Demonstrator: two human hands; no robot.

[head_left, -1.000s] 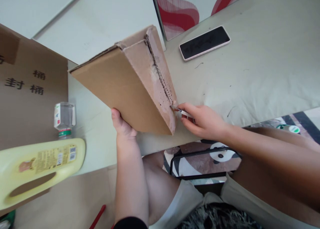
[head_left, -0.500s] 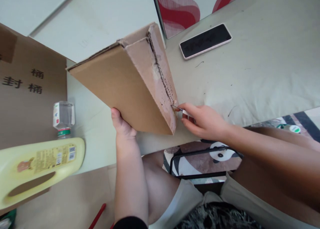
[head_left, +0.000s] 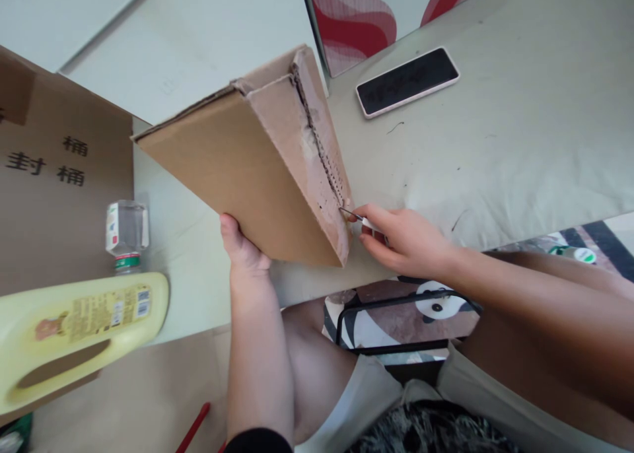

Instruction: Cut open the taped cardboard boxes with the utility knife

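While my left hand (head_left: 247, 251) gripped the lower edge of the cardboard box (head_left: 222, 169) tilted before me, my right hand (head_left: 406, 239), nearer the punctured slit (head_left: 321, 159), pinched a slim tool (head_left: 366, 222), its tip at the slit's near end. From there I saw the slit run away leftward, left of the phone (head_left: 409, 82).

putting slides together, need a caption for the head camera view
The left hand grips a brown cardboard box; the right hand holds a thin white-handled tool at its hole-dotted end.
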